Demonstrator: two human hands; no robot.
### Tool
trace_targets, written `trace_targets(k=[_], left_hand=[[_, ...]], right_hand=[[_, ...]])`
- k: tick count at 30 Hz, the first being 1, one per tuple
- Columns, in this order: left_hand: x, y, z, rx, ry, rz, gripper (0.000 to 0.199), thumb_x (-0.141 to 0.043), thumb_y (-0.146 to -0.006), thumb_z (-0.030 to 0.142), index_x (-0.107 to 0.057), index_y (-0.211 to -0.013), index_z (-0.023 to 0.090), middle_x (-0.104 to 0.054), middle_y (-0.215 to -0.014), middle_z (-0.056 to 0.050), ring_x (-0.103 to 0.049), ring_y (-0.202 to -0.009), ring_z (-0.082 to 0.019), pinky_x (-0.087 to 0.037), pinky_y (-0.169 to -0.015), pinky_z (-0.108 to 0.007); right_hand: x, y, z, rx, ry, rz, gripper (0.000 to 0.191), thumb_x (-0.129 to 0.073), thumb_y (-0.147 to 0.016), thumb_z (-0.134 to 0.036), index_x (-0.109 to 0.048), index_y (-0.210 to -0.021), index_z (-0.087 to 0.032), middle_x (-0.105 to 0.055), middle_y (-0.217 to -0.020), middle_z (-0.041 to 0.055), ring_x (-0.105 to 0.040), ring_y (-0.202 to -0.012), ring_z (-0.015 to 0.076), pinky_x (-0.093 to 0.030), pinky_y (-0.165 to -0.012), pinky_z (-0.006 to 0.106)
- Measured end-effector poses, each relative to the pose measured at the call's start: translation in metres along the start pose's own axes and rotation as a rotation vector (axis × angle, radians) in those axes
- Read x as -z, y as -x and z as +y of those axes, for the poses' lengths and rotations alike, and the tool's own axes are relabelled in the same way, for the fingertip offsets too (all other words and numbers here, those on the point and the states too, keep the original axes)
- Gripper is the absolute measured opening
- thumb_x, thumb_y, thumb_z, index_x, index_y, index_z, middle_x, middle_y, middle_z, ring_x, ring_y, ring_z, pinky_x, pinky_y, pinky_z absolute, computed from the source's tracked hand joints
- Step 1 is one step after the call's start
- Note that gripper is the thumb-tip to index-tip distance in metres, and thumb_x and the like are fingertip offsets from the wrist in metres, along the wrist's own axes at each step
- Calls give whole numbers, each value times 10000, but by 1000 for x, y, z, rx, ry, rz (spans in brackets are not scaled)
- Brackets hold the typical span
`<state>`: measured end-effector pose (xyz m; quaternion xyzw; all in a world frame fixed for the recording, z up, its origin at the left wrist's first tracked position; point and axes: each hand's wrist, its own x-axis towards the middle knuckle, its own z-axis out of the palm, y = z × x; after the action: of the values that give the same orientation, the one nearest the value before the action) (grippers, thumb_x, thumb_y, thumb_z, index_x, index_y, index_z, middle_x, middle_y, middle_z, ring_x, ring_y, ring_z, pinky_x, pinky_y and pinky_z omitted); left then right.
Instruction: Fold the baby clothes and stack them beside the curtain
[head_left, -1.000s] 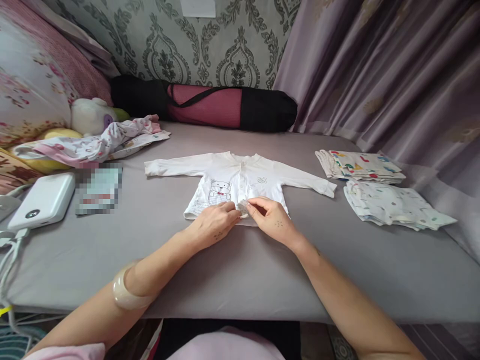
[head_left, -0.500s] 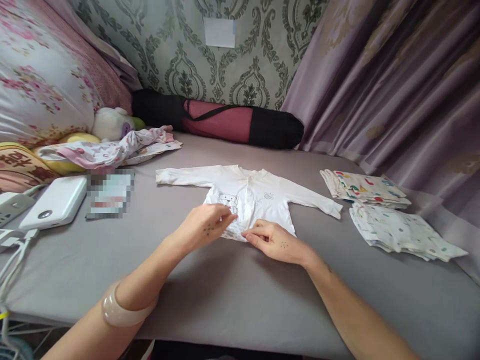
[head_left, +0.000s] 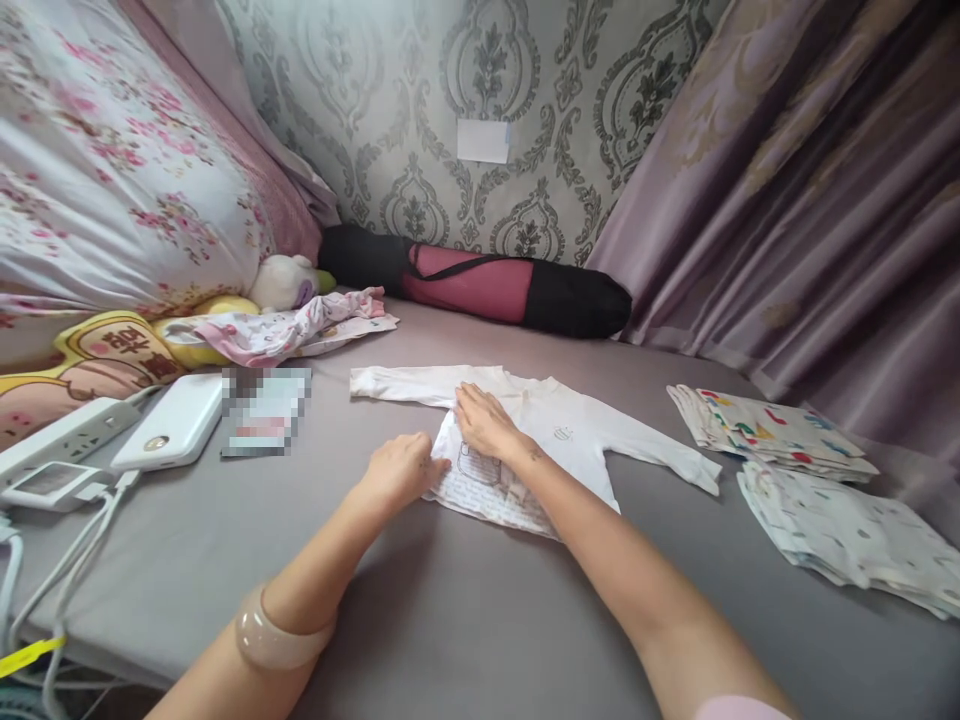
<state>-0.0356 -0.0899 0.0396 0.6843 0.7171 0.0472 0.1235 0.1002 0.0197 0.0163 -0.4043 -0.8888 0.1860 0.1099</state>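
Observation:
A small white long-sleeved baby shirt (head_left: 581, 463) lies front up with both sleeves spread out to the sides. It carries a bear drawing, partly covered by my right arm, and rows of print along the hem. My left hand (head_left: 405, 468) is closed at the shirt's left side edge near the hem, thumb against the cloth. Fingers outstretched, my right hand (head_left: 484, 422) rests flat on the shirt just below the left sleeve, its forearm crossing over the front.
To the right lie two folded patterned garments (head_left: 787, 430). A white power bank (head_left: 171, 425), cables and a power strip (head_left: 71, 440) sit at left. Crumpled clothing (head_left: 285, 335) and plush toys (head_left: 283, 283) lie behind them. A black and red long bag (head_left: 472, 285) lines the wall.
My right hand has gone from the bottom hem up to the shirt's upper left and flattened. My left hand has shifted to the left side edge. The camera view has tilted up.

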Motion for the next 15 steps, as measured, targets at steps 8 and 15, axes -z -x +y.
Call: trace_targets(k=[8, 15], left_hand=[[15, 2, -5, -43, 95, -265, 347, -429, -840, 321, -503, -521, 208, -596, -514, -50, -555, -500, -183, -392, -556, -289], [24, 5, -10, -28, 240, -508, 335, -494, -722, 336, -423, -424, 201, -507, -411, -20, -451, -376, -141, -373, -473, -275]], right_hand=[[-30, -28, -10, -85, 8, -1, 701, -214, -998, -523, -250, -1520, -56, -150, -1614, 175, -73, -1495, 279, -16, -1191, 493], [-29, -24, -11, -87, -11, 13, 726, -190, -985, -586, -287, -1513, -97, -157, -1617, 154, -85, -1494, 271, -8, -1192, 492]])
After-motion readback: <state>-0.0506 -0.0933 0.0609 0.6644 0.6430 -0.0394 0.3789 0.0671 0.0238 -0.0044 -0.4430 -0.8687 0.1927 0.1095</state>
